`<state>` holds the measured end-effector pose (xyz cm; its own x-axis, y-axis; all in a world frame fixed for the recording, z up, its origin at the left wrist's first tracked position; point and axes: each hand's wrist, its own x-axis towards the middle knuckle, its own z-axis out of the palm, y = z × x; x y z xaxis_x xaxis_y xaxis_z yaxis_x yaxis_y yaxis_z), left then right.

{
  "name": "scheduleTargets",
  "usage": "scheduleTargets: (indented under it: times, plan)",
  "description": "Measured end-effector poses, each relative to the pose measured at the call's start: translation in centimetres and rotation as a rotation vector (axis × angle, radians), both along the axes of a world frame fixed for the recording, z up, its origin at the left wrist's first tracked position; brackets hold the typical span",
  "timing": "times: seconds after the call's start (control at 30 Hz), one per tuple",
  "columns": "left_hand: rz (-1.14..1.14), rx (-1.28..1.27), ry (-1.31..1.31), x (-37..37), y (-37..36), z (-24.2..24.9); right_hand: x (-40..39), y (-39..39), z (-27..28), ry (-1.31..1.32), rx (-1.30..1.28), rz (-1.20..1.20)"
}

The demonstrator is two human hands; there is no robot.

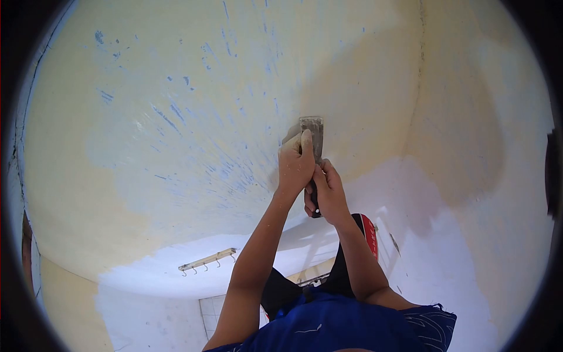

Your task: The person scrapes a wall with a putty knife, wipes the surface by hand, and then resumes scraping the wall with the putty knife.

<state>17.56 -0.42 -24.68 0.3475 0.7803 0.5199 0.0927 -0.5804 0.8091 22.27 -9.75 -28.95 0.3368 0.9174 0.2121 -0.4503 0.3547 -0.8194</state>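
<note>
A scraper [317,136] with a flat metal blade and a dark handle is held against the yellowish wall [363,100]. My left hand [296,164] is closed on its blade part, with the thumb pointing up along the blade. Lower down, my right hand [329,192] wraps round the dark handle, whose end shows below the fingers. Pale dust covers the left fingers. Blue scrape marks [229,176] spread over the wall to the left of the scraper.
A hook rail [207,261] with several hooks is fixed on the white lower wall to the left. A red and black object [370,234] shows beside my right forearm. Dark objects [552,173] stand at the far right edge.
</note>
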Motion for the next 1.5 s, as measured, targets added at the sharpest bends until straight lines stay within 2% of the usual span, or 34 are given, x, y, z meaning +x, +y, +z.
scheduleTargets:
  times: [0.17, 0.27, 0.43, 0.57, 0.7, 0.87, 1.07, 1.17, 1.3, 1.37, 1.5]
  plan:
    - [0.025, 0.085, -0.028, 1.1, 0.3, 1.9, 1.5, 0.3, 1.5, 0.081, 0.021, 0.099]
    - [0.002, -0.001, -0.052, 1.4, 0.0, 2.0, 1.7, 0.2, 1.8, 0.112, 0.032, 0.114]
    - [0.016, 0.041, -0.039, 1.5, 0.3, 1.8, 1.7, -0.3, 2.4, 0.160, -0.008, 0.133]
    - [0.024, 0.012, -0.049, 1.9, -0.1, 3.2, 2.3, -0.1, 3.3, 0.157, 0.011, 0.143]
    - [0.034, 0.044, -0.062, 1.5, -0.2, 1.7, 2.0, -0.9, 2.8, 0.120, -0.019, 0.135]
    - [0.034, 0.016, -0.067, 2.2, 0.1, 3.8, 2.5, -0.3, 4.4, 0.133, -0.017, 0.131]
    - [0.031, -0.010, -0.074, 1.8, -0.3, 2.5, 2.5, -0.7, 3.6, 0.103, -0.034, 0.131]
    - [0.042, 0.053, -0.062, 2.5, 0.0, 4.0, 3.0, -0.6, 5.0, 0.132, -0.054, 0.132]
    - [0.021, -0.012, -0.087, 2.5, -0.4, 4.7, 3.0, -0.6, 5.3, 0.117, -0.014, 0.118]
    - [0.039, 0.036, -0.087, 2.3, -0.2, 3.5, 3.0, -0.9, 5.2, 0.115, -0.030, 0.127]
    - [0.032, 0.059, -0.092, 2.6, -0.1, 4.5, 3.6, -0.6, 6.0, 0.095, -0.031, 0.147]
